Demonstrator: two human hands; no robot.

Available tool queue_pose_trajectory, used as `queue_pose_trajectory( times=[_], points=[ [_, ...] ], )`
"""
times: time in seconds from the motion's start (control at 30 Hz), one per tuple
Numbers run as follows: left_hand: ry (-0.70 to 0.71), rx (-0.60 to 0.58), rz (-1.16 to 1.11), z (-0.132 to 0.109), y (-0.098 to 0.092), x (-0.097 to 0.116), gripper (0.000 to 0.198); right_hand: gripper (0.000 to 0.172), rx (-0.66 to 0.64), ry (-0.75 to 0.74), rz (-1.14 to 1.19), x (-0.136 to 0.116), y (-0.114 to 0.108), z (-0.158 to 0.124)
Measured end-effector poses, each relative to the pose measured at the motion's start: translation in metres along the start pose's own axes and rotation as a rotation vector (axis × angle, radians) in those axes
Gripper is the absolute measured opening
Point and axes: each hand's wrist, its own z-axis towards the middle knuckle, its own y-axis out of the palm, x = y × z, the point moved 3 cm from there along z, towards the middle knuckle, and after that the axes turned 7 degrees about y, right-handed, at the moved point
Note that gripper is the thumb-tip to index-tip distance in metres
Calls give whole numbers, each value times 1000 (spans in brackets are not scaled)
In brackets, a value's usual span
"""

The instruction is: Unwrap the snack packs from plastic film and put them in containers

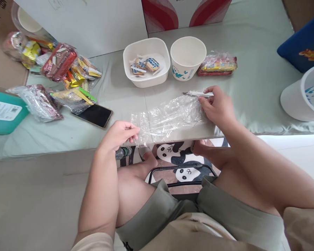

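A clear plastic bag [170,113] stretches, crumpled, along the front edge of the cloth-covered surface. My left hand [120,135] pinches its left end between thumb and fingers. At the other end, my right hand [218,106] grips a small white utility knife [200,93], whose dark tip points left just above the film. The bag's right end lies under the fingers of that hand; whether they hold it too is hard to see. Behind the bag stand a white square tub [146,81] with several wrapped biscuits [152,65] in it and a white paper cup [187,57].
Packaged snacks [59,62] pile up at the left, beside a black phone [95,115] and a green container [5,111]. Another snack pack [218,64] lies right of the cup. A white bucket [294,99] and a blue case [303,43] stand far right. Boxes [94,24] line the back.
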Motion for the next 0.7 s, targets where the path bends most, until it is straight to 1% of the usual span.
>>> queue_pose_trajectory(
  times=[0.03, 0.1, 0.17, 0.2, 0.23, 0.27, 0.3, 0.33, 0.37, 0.4, 0.43, 0.47, 0.5, 0.53, 0.57, 0.6, 0.63, 0.7],
  points=[
    [-9, -24, 69, 0, 0, -2, 21, 25, 9, -17, -29, 0, 0, 0],
    [-3, -24, 216, -1, -2, -3, 26, 33, 44, -58, -98, -3, -2, -3],
    [-3, 11, 385, -3, -5, -1, 36, 44, 142, -147, -180, -9, -9, -10],
    [-1, 59, 474, -5, -7, 1, 42, 48, 209, -213, -214, -12, -13, -16],
    [15, 149, 551, -7, -10, 5, 47, 49, 277, -295, -231, -16, -17, -23],
    [58, 278, 604, -11, -13, 10, 48, 46, 323, -389, -230, -20, -20, -31],
    [135, 425, 627, -15, -13, 16, 46, 41, 325, -494, -216, -24, -19, -40],
    [249, 556, 626, -19, -10, 22, 40, 38, 278, -601, -196, -28, -15, -49],
    [392, 637, 604, -23, -4, 27, 32, 36, 189, -706, -181, -31, -8, -57],
    [547, 647, 575, -25, 6, 32, 24, 37, 73, -803, -181, -34, 0, -65],
    [701, 574, 560, -26, 19, 35, 19, 39, -44, -881, -198, -36, 10, -72],
    [832, 432, 560, -26, 33, 37, 18, 44, -148, -932, -232, -37, 19, -77],
    [919, 274, 580, -25, 47, 37, 25, 51, -224, -958, -278, -38, 27, -80],
    [950, 151, 615, -24, 57, 35, 35, 58, -277, -961, -331, -37, 33, -81],
    [944, 61, 651, -21, 63, 32, 44, 64, -315, -952, -383, -36, 36, -81],
    [914, 7, 687, -19, 65, 29, 52, 67, -344, -936, -430, -33, 37, -79],
    [874, -9, 712, -16, 63, 25, 55, 67, -367, -918, -468, -31, 36, -77],
    [805, 19, 724, -11, 54, 20, 51, 62, -394, -891, -509, -25, 30, -71]
  ],
)
